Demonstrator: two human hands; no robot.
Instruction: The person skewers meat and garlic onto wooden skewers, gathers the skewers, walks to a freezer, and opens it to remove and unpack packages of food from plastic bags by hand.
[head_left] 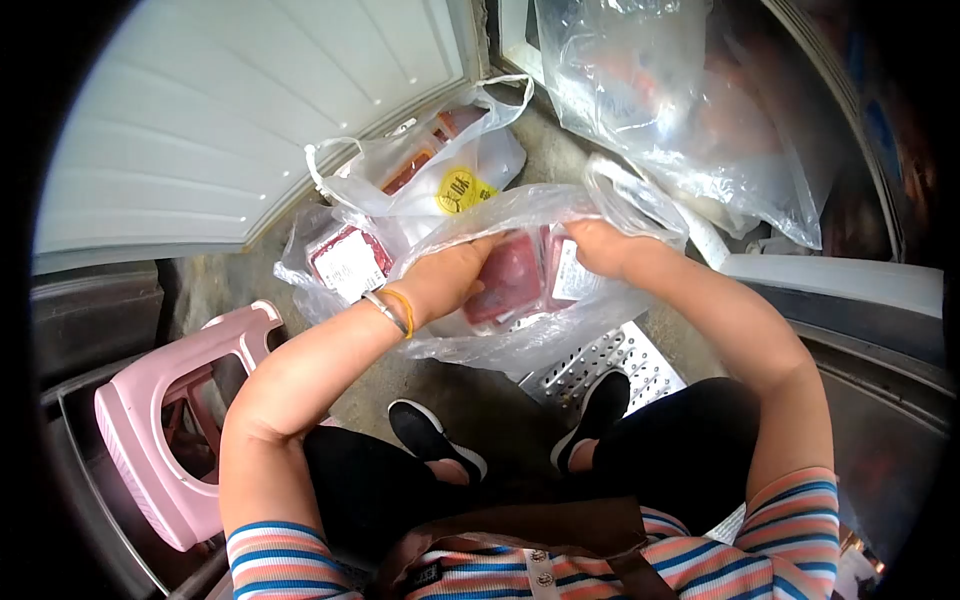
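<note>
A clear plastic bag lies wide in front of me, with both hands in its mouth. Inside are a tray pack of red meat under clear film and, beside it, another meat pack bearing a white label. My left hand, a yellow band and a bangle at its wrist, closes around the left edge of the first pack. Closed at the upper right corner of the labelled pack is my right hand; its fingertips are partly hidden. Another labelled red meat pack sits in plastic just left of my left hand.
Behind stands a second plastic bag with packs and a yellow sticker. A white ribbed door is open at left; a large filled clear bag bulges at the upper right. A pink stool and perforated metal plate are nearby.
</note>
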